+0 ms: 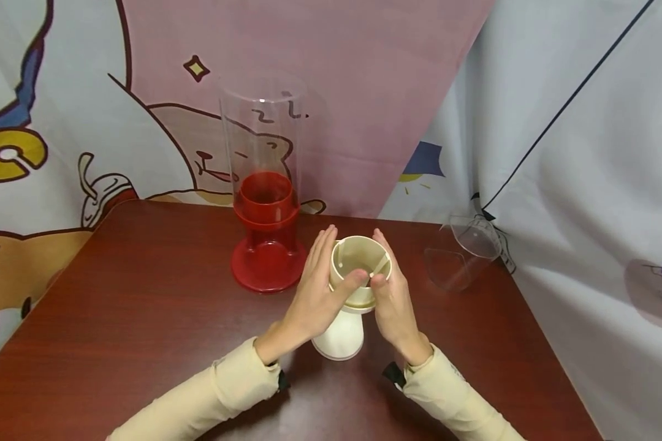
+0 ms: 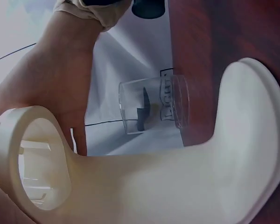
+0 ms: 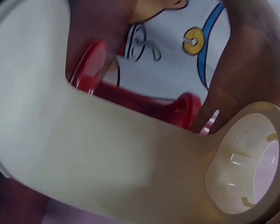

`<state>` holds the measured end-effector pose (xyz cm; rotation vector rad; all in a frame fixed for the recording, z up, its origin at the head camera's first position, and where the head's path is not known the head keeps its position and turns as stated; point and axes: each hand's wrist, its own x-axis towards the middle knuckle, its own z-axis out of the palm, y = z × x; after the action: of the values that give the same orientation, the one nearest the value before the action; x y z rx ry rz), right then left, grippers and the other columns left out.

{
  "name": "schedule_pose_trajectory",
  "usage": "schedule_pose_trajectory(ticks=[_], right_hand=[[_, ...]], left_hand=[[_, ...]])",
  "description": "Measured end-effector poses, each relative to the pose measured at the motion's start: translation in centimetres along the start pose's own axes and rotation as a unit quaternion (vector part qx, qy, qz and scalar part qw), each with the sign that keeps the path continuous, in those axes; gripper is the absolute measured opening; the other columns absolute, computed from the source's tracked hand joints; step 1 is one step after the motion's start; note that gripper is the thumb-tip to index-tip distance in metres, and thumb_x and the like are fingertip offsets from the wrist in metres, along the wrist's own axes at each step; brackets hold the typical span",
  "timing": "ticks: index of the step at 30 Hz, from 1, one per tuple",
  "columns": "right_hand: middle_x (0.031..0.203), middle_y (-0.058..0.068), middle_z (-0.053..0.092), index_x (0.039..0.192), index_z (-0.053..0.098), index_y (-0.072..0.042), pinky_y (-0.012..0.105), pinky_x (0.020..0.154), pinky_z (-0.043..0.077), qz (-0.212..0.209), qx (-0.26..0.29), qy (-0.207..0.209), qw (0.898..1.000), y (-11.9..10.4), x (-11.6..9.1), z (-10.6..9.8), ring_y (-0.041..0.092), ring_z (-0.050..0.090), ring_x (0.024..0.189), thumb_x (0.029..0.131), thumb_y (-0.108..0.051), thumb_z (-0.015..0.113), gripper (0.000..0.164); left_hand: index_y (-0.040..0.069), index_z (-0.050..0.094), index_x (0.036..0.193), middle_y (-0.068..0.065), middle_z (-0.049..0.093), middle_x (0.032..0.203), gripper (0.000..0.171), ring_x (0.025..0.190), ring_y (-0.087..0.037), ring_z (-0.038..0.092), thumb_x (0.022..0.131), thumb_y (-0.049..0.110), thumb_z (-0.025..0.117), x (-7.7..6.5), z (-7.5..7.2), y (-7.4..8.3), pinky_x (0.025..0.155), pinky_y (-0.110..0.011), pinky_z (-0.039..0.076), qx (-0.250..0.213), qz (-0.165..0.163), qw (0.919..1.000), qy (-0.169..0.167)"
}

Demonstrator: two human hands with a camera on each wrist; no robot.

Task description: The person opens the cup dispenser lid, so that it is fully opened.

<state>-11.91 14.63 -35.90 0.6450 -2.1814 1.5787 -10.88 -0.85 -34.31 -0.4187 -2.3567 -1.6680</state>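
Between my two hands stands a cream plastic dispenser stand [image 1: 339, 335], a round, open cup-like top over a flared foot on the table. My left hand [image 1: 315, 300] grips the top from the left, its thumb at the near rim. From the right, my right hand [image 1: 396, 303] holds the same top, thumb also at the near rim. Both wrist views show the stand's thick column [image 2: 154, 186] and a round opening [image 3: 238, 172] below the top. Behind it to the left is a red stand [image 1: 267, 272] of similar shape, with a tall clear cylinder [image 1: 262, 141] fitted over its top.
A second clear plastic cylinder [image 1: 463, 254] is at the table's back right, by the white curtain [image 1: 585, 184]. The brown table [image 1: 143, 343] ends at a printed cloth [image 1: 364, 92] along the back.
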Motion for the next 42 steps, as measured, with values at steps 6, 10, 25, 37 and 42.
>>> schedule_pose_trajectory(ticks=[6, 10, 25, 37, 42], right_hand=[[0.151, 0.017, 0.048, 0.152, 0.037, -0.002, 0.011, 0.106, 0.036, -0.017, -0.045, 0.036, 0.998, 0.7, 0.7, -0.4, 0.030, 0.053, 0.129, 0.091, -0.079, 0.027, 0.099], [0.137, 0.020, 0.059, 0.150, 0.043, -0.003, 0.011, 0.100, 0.040, -0.023, -0.054, 0.060, 0.996, 1.6, 1.3, -0.8, 0.020, 0.059, 0.118, 0.091, -0.080, 0.025, 0.099], [0.126, 0.027, 0.063, 0.141, 0.054, -0.002, 0.014, 0.094, 0.042, -0.002, -0.043, 0.102, 0.994, 6.6, 5.1, -4.5, 0.002, 0.058, 0.108, 0.090, -0.082, 0.030, 0.098], [0.105, 0.028, 0.063, 0.127, 0.059, 0.007, 0.018, 0.083, 0.039, 0.035, -0.095, 0.136, 0.986, 10.2, 9.1, -7.4, 0.008, 0.054, 0.090, 0.093, -0.079, 0.027, 0.098], [0.106, 0.024, 0.062, 0.126, 0.059, 0.007, 0.019, 0.085, 0.039, 0.046, -0.090, 0.133, 0.986, 10.8, 9.7, -7.6, 0.013, 0.053, 0.092, 0.090, -0.082, 0.027, 0.101]], left_hand=[[0.008, 0.031, 0.156, -0.007, 0.033, 0.162, 0.118, 0.154, -0.021, 0.018, 0.077, 0.095, 0.025, 1.1, 1.0, -0.1, 0.126, -0.048, 0.012, 0.032, 0.022, 0.9991, 0.016], [0.006, 0.036, 0.153, -0.009, 0.038, 0.158, 0.116, 0.153, -0.023, 0.023, 0.079, 0.094, 0.022, 1.9, 2.0, -0.5, 0.125, -0.048, 0.015, 0.043, 0.039, 0.9978, 0.032], [0.006, 0.052, 0.139, -0.010, 0.047, 0.150, 0.110, 0.148, -0.027, 0.033, 0.082, 0.091, 0.014, 7.9, 7.0, -1.7, 0.124, -0.052, 0.017, 0.072, 0.076, 0.9923, 0.067], [0.007, 0.054, 0.137, -0.008, 0.052, 0.146, 0.068, 0.142, -0.023, 0.042, 0.095, 0.058, 0.037, 14.0, 10.4, -2.6, 0.122, -0.050, 0.024, 0.114, 0.084, 0.9869, 0.077], [0.007, 0.053, 0.139, -0.008, 0.052, 0.147, 0.068, 0.142, -0.022, 0.041, 0.095, 0.057, 0.039, 14.7, 10.7, -2.9, 0.122, -0.045, 0.025, 0.113, 0.077, 0.9876, 0.076]])
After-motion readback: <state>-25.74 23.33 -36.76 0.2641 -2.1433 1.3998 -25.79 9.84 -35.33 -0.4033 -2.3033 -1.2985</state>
